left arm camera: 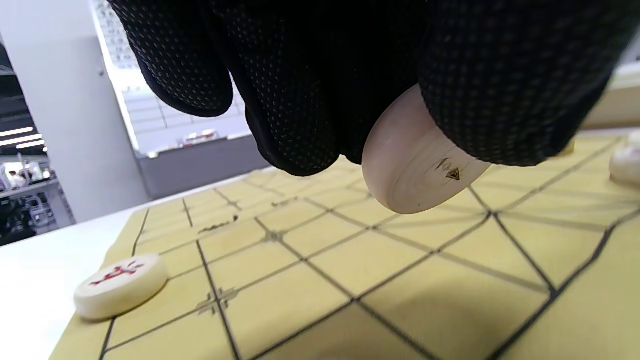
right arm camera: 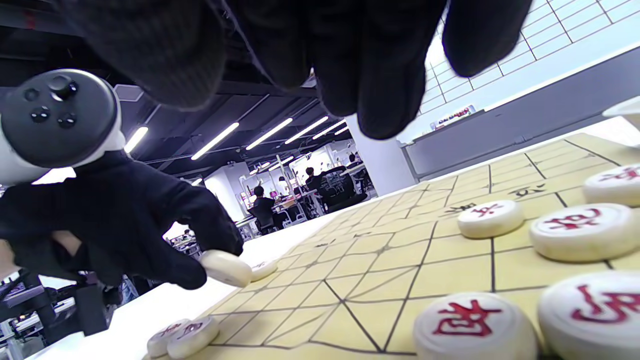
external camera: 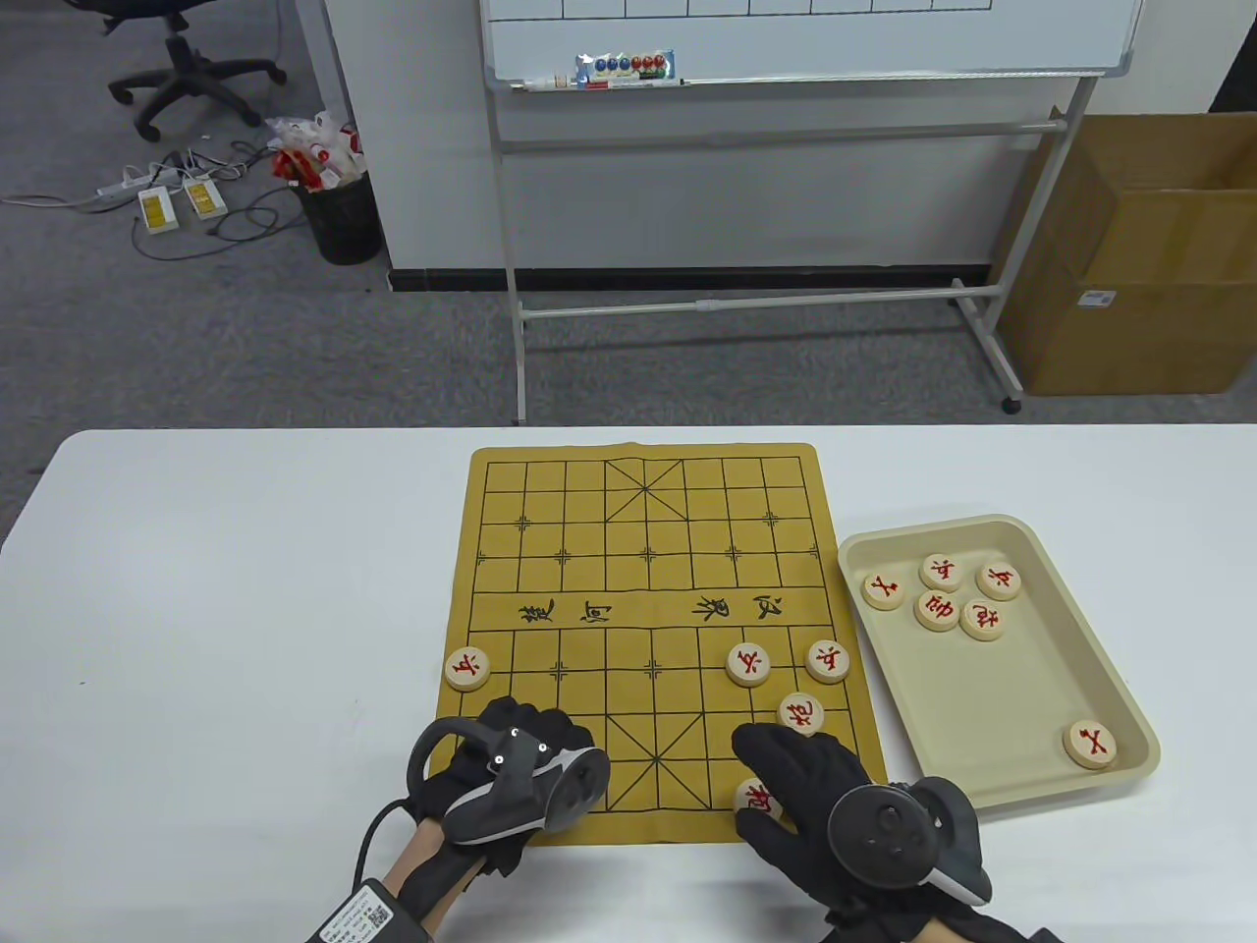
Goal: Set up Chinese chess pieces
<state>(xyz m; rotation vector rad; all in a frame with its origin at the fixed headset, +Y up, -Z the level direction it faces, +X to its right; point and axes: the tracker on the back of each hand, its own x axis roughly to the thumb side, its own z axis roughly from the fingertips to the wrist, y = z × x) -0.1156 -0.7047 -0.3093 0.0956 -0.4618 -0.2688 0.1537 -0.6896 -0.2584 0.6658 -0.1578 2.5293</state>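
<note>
The yellow chess board [external camera: 579, 511] lies in the middle of the table. My left hand [external camera: 535, 751] hovers over the board's near left part and pinches a round wooden piece [left arm camera: 420, 160], tilted, just above the board [left arm camera: 360, 265]. That piece is hidden in the table view. My right hand [external camera: 786, 771] is over the near right part, fingers [right arm camera: 380, 90] spread and holding nothing, partly covering a red piece [external camera: 758, 801]. Other red pieces stand at the left edge [external camera: 466, 668] and on the right [external camera: 748, 665], [external camera: 827, 661], [external camera: 801, 712].
A beige tray [external camera: 992, 707] to the right of the board holds several red pieces [external camera: 938, 609], one [external camera: 1090, 744] alone at its near corner. Two more pieces [right arm camera: 182, 337] lie at the board's near left corner. A whiteboard stand [external camera: 786, 295] is beyond the table.
</note>
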